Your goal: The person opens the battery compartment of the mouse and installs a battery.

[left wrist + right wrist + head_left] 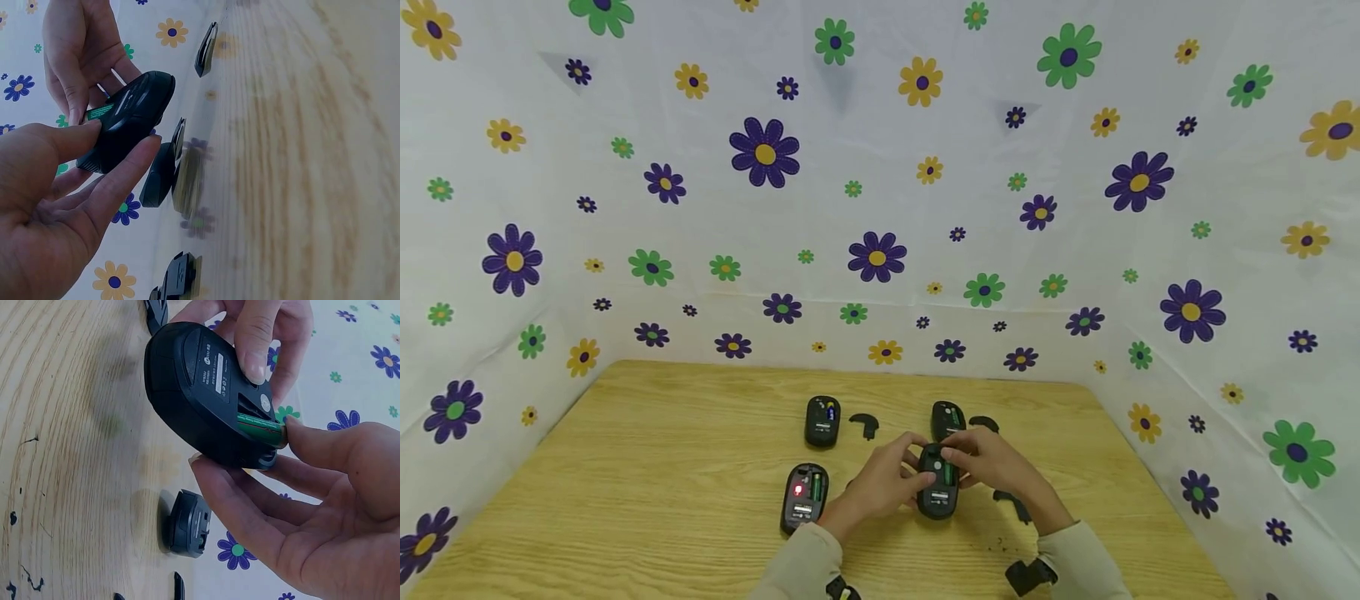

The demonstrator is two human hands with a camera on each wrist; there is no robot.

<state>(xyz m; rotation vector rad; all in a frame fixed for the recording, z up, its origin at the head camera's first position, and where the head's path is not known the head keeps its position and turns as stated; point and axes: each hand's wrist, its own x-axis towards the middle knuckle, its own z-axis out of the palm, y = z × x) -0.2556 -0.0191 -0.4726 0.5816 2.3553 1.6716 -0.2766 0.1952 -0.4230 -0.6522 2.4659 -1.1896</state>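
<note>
A black computer mouse [937, 502] is held underside up, its battery bay uncovered. My left hand [883, 477] grips it from the left, thumb on the underside beside the bay and fingers round the body. A green battery [257, 429] lies in the bay, its end right at the bay's edge. My right hand [992, 460] has its thumb against that battery end, while its fingers support the mouse's edge from below. In the left wrist view the mouse [134, 125] appears tilted above the table, between both hands.
Behind the hands lies another upturned mouse [947, 419] with a green battery and a curved black cover [983, 423] beside it. Two more upturned mice stand left, one [822, 421] at the back, one [805, 498] glowing red. Loose covers [867, 423] lie on the wooden table [662, 467].
</note>
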